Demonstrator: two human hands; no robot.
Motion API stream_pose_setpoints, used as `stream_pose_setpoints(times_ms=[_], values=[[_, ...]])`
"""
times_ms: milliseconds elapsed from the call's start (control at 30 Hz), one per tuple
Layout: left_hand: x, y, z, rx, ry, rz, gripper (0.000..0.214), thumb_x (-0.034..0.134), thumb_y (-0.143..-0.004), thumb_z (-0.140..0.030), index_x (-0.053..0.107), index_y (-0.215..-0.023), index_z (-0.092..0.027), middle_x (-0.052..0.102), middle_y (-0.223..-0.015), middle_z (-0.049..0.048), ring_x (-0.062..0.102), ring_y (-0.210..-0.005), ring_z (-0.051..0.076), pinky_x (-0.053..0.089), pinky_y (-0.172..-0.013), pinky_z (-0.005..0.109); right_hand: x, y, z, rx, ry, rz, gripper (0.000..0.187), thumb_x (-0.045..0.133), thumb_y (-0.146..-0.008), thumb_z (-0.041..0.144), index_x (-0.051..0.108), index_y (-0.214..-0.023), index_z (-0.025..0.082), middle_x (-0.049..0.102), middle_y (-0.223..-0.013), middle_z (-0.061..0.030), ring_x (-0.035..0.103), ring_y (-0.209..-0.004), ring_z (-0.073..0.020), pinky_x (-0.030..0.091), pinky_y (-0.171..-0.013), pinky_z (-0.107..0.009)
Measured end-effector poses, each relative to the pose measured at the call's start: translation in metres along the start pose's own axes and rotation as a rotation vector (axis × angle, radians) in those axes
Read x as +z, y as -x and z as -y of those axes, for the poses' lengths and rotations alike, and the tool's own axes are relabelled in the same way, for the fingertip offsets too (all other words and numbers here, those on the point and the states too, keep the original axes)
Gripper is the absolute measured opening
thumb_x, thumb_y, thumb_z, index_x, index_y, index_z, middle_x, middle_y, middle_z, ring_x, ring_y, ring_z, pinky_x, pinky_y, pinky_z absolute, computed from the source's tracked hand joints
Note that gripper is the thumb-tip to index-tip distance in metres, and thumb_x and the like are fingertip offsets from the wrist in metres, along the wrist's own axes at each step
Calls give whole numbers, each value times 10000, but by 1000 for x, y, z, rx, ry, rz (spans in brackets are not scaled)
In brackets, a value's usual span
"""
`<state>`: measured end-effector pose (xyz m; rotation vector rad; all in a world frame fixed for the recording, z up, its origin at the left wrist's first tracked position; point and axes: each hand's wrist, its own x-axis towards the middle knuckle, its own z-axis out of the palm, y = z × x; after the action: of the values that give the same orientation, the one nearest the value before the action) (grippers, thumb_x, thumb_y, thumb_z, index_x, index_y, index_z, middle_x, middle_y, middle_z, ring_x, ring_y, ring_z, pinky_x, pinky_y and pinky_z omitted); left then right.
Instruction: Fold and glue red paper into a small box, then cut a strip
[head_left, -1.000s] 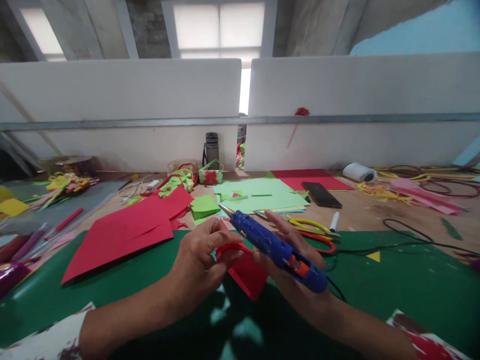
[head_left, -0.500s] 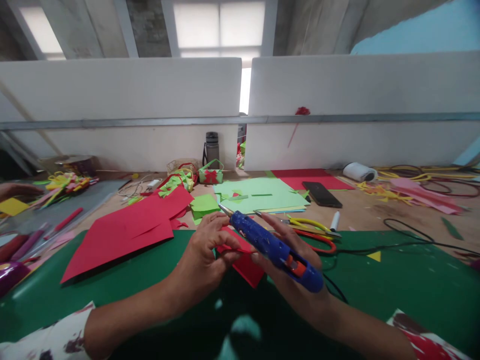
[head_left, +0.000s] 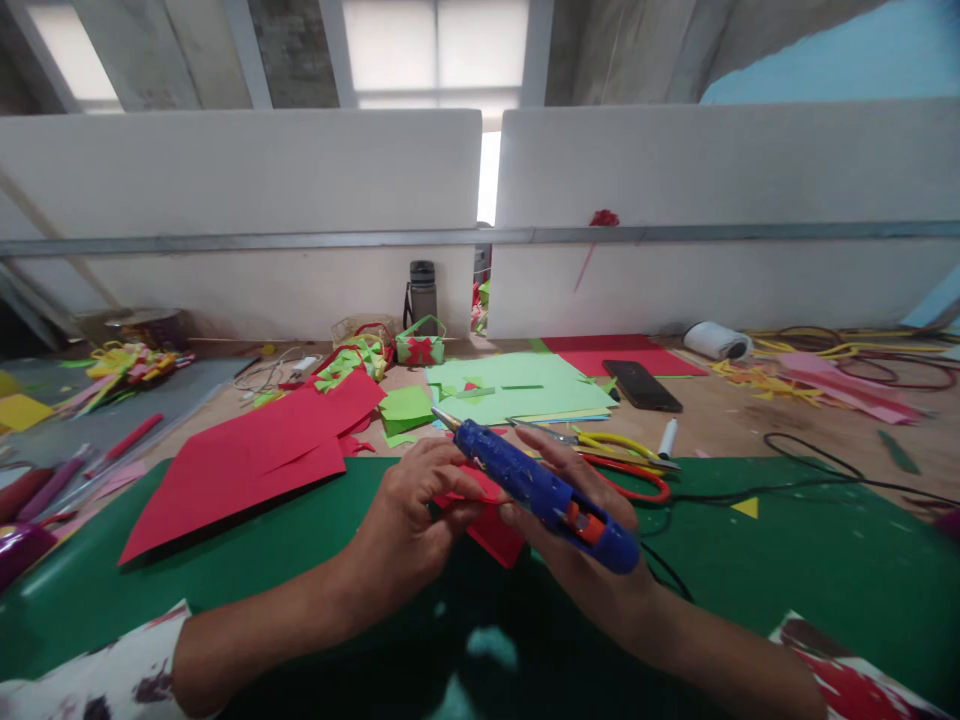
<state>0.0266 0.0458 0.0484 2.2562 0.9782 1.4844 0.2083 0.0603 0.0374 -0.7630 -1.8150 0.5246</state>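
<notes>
My left hand (head_left: 426, 510) is closed, its thumb and fingers pinching a folded piece of red paper (head_left: 498, 535) over the green mat. A blue hot glue gun (head_left: 536, 487) lies across my right hand (head_left: 600, 540), its metal nozzle pointing up and left above the left fingers. The right thumb also touches the edge of the red paper. How the right fingers wrap around the gun is partly hidden behind its body. Just beyond the right hand are scissors with yellow handles (head_left: 611, 443) and scissors with red-orange handles (head_left: 637, 485).
Large red sheets (head_left: 247, 455) lie on the left of the green mat (head_left: 795, 590). Behind are pale green sheets (head_left: 540, 385), a phone (head_left: 641, 385), a small green paper basket (head_left: 420, 348) and a bottle (head_left: 422, 290). A black cable (head_left: 817, 475) runs along the right.
Another person's hand at the far left edge has gone out of view. My hands keep the same hold on the red paper and glue gun, with barely any shift.
</notes>
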Motion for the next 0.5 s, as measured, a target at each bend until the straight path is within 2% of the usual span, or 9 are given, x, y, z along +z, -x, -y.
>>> stream_pose_setpoints(times_ms=[267,333,400,467,500], values=[[-2,-2,1,-49,-68,37,112,634,-787,-84,672,-855,-166,682,-942,76,610,-941,213,498,-816,371,5,-4,2,153,-186,-58,452,659,-756,181,529,-1181,265,638,-830,23,628,-733,-149,528,-652,-251],[-5,-3,-1,-9,-103,-14,129,644,-781,-83,662,-882,-161,680,-926,68,606,-930,206,488,-831,367,5,-5,2,170,-223,-75,445,666,-746,192,542,-1169,252,636,-842,13,623,-727,-154,534,-661,-267],[-9,-3,-5,63,-166,-121,134,658,-781,-97,645,-901,-155,672,-917,65,603,-904,194,485,-818,345,5,-5,1,173,-218,-90,447,663,-745,202,540,-1173,244,641,-862,0,625,-721,-164,540,-669,-286],[-13,-3,-11,102,-214,-188,122,660,-796,-118,635,-909,-155,669,-866,46,612,-821,162,493,-746,283,5,-5,-1,172,-199,-109,451,657,-750,213,528,-1181,248,647,-914,-14,637,-744,-174,545,-695,-299],[-14,-2,-13,104,-222,-181,106,659,-804,-126,635,-902,-156,670,-832,32,617,-770,142,492,-703,250,5,-5,-1,169,-172,-114,457,652,-752,216,519,-1187,251,649,-947,-20,643,-766,-178,547,-715,-303]])
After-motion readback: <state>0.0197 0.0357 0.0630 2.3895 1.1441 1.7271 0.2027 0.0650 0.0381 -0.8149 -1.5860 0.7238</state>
